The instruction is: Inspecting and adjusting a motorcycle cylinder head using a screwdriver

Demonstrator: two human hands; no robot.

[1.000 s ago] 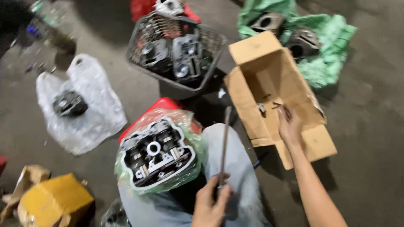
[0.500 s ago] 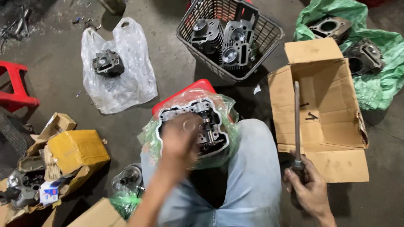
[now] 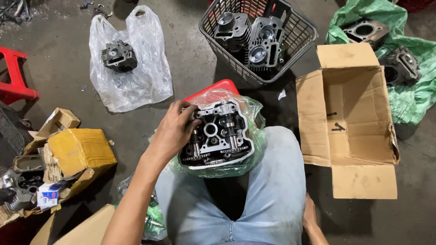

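The head (image 3: 215,134), a grey cylinder head with its valve gear upward, sits at frame centre in a clear-green bag (image 3: 247,156) on a red stool (image 3: 213,89), between the person's knees (image 3: 272,181).

Left hand (image 3: 175,131): lies over the head's 9 o'clock edge, fingers (image 3: 188,113) curled and touching the casting near its upper left corner. Whether the fingers pinch a small part cannot be told.

Right hand (image 3: 310,218): at 5 o'clock, low beside the right thigh, mostly hidden by the leg. Only the wrist and the back of the hand show; whether it is spread or closed cannot be told.

Surroundings, taken from the head:
- 12 to 1 o'clock: a dark basket (image 3: 297,41) holding finned cylinders (image 3: 247,38), near the stool.
- 3 o'clock: an open carton (image 3: 363,149) lying on the floor, flaps spread, with two small dark parts (image 3: 337,126) inside.
- 2 o'clock: a green bag (image 3: 408,100) bearing two more engine castings (image 3: 365,31), just behind the carton.
- 10 o'clock: a clear bag (image 3: 145,77) flat on the floor with a dark casting (image 3: 119,55) on it, well apart from the head.
- 9 o'clock: a yellow box (image 3: 79,147) among torn cardboard and small parts.
- 10 o'clock, frame edge: a second red stool (image 3: 16,77).
- 7 o'clock: a carton flap (image 3: 86,229) beside the left forearm.

Floor is bare grey concrete (image 3: 54,41).
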